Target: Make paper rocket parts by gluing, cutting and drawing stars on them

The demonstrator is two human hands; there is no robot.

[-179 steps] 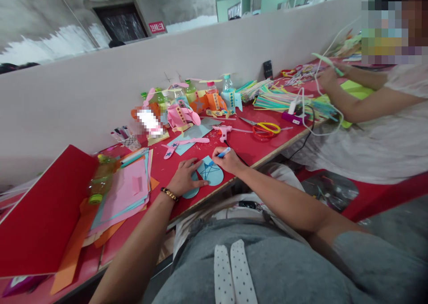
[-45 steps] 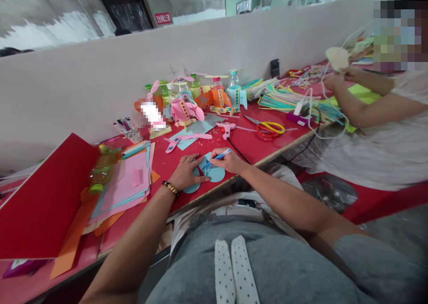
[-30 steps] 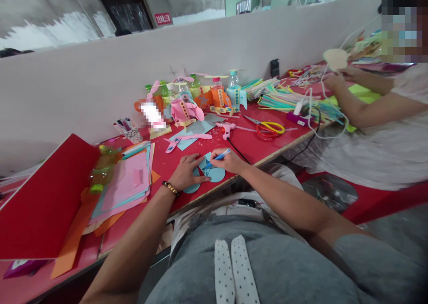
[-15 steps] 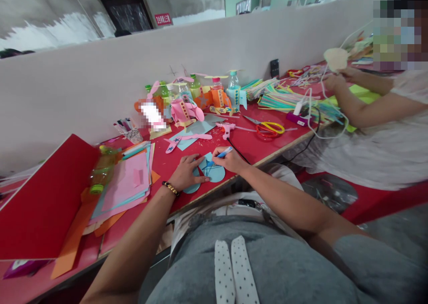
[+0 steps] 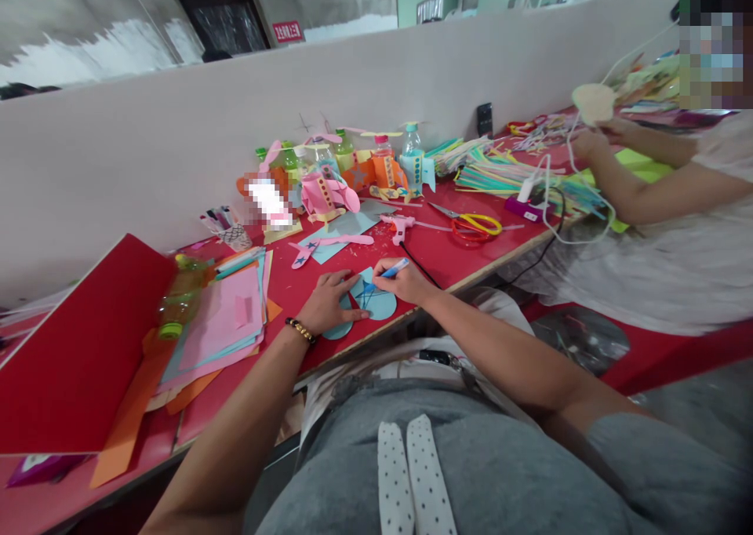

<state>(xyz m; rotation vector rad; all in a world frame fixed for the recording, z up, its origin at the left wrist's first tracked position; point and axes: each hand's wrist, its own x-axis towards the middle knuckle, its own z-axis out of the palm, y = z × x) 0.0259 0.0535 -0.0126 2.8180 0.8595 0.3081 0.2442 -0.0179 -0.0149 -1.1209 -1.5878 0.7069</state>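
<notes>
My right hand (image 5: 407,282) is closed round a blue marker pen (image 5: 395,269), its tip low over a light blue paper cutout (image 5: 381,306). Dark blue lines of a star-like shape show on that cutout. With fingers spread, my left hand (image 5: 325,304) presses flat on the paper's left side; a second rounded blue piece (image 5: 337,329) lies partly under it. Just beyond, a pink paper propeller strip (image 5: 335,242) with blue stars rests on a pale blue sheet (image 5: 325,254). A pink glue gun (image 5: 401,227) lies farther to the right.
Scissors (image 5: 471,225) with red and yellow handles lie right of the glue gun. Decorated bottles (image 5: 385,162) stand along the partition. Left are stacked coloured papers (image 5: 223,323), a green-capped bottle (image 5: 180,296) and a red board (image 5: 88,354). A co-worker's hands (image 5: 594,139) hold a pale paper piece at right.
Both of my hands stay in almost the same place, the marker still on the blue cutout. The view has shifted very slightly.
</notes>
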